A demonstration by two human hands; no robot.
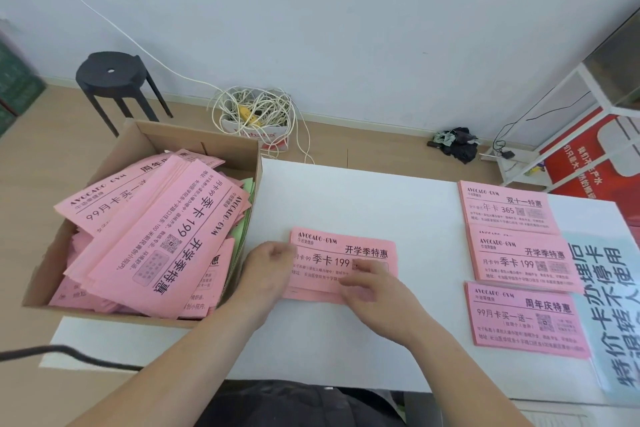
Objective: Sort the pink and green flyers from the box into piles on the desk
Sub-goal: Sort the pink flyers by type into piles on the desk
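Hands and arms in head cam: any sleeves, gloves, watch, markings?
The left hand and right hand are bare: no gloves, rings or watch visible. Both forearms are bare to the frame edge, no sleeves in view. Dark clothing shows below them.

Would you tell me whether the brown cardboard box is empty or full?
Not empty: the brown cardboard box is heaped with pink flyers, with some green flyers showing along its right side.

The left grip (269,267) and right grip (372,288) cover the lower print of the pink stack (346,248); leftward, green flyers (239,229) lie mostly buried; rightward, a blue sheet (611,291) is cropped.
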